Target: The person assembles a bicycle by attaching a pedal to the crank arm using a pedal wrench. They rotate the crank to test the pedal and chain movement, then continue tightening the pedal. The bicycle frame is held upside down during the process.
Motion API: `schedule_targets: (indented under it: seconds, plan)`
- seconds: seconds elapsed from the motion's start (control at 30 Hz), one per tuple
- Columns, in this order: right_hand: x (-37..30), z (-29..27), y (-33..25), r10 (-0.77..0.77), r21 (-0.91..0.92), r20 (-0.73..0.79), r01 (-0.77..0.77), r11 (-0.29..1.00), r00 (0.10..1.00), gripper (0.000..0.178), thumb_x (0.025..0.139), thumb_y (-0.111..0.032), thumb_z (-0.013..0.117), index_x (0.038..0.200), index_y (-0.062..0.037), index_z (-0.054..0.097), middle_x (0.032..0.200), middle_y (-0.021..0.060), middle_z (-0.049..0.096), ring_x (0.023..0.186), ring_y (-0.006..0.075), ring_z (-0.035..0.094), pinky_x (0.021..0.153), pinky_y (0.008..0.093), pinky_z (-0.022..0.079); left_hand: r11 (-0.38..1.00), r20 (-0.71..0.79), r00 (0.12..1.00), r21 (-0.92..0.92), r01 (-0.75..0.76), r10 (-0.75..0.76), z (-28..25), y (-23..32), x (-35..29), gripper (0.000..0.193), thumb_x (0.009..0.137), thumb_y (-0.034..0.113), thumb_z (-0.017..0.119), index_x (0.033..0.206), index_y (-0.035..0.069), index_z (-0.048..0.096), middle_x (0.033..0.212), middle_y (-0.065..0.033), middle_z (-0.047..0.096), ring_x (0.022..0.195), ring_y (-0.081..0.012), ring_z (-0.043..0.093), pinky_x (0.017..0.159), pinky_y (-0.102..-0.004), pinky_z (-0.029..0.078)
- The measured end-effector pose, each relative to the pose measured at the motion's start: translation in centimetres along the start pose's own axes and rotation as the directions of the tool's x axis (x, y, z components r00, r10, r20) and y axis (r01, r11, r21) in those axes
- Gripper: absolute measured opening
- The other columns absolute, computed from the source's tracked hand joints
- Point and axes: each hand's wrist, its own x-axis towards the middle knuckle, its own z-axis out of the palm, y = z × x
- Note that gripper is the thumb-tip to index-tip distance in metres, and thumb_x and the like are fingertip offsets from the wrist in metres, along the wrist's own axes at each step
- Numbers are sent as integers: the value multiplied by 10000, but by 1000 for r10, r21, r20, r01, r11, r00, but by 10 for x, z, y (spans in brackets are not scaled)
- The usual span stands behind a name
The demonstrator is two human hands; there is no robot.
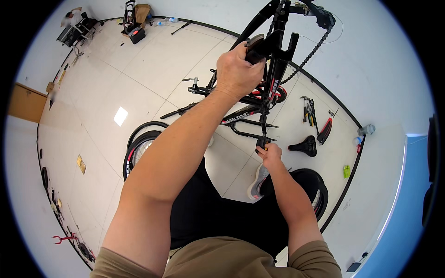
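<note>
A black bicycle frame (276, 69) with red and white markings rises in front of me. My left hand (238, 72) is closed around a dark part at its upper end, beside a curved grey-brown edge; the exact part is partly hidden. Lower and nearer, my right hand (271, 154) grips a small black block (262, 146) at the lower end of the frame. A chain (308, 59) hangs in a loop on the right from a derailleur (326, 19). The red chainring (281, 95) shows behind the frame tubes.
Right of the frame lie a hammer (305, 107), pliers (310, 111), a black saddle (303, 146) and a red-black mudguard (326, 131). Wheels (139, 150) lie beside my legs. A toolbox (137, 35) stands far left, with a person (72, 18) beyond. Loose parts line the left wall.
</note>
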Motion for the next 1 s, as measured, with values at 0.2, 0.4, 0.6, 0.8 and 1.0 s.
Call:
schedule_targets:
  seconds: [0.2, 0.4, 0.6, 0.8, 1.0]
  plan:
    - [-8, -3, -7, -48, -29, -32, 47, 998, 998, 344, 898, 3, 494, 1225, 94, 436, 1091, 226, 597, 884, 382, 694, 760, 523, 564, 1000, 9, 1000, 23, -3, 3, -2, -3, 0, 216, 766, 193, 711, 958, 94, 693, 674, -98, 665, 616, -317, 646, 586, -373, 527]
    - [-16, -19, -27, -195, -276, -158, 146, 950, 968, 328, 893, -15, 591, 1204, 52, 513, 964, 167, 640, 701, 266, 699, 538, 389, 572, 997, 50, 996, 4, 72, -72, -4, 2, -1, 197, 761, 194, 712, 935, 105, 683, 662, -97, 654, 620, -323, 639, 589, -382, 521]
    - [-24, -26, -36, -358, -493, -240, 204, 846, 903, 239, 867, -85, 667, 1089, 1, 649, 847, 122, 658, 571, 179, 611, 442, 309, 516, 999, 28, 999, 11, 45, -45, -3, -3, 0, 183, 758, 190, 714, 918, 110, 675, 656, -99, 647, 622, -328, 638, 590, -395, 518]
    - [-29, -36, -47, -398, -592, -198, 214, 777, 896, 273, 808, -111, 706, 1050, 11, 682, 877, 137, 675, 635, 208, 645, 447, 297, 510, 998, 48, 998, 36, 49, -51, -5, 3, 0, 182, 757, 196, 721, 906, 105, 668, 676, -91, 662, 644, -322, 652, 606, -393, 530]
    - [-46, -46, -74, -467, -859, 43, 271, 434, 883, 347, 697, -159, 741, 955, 67, 689, 787, 176, 682, 646, 267, 668, 534, 368, 519, 998, 41, 998, 28, 52, -53, -6, 3, -3, 176, 759, 191, 714, 902, 100, 665, 683, -99, 664, 649, -327, 652, 613, -394, 531]
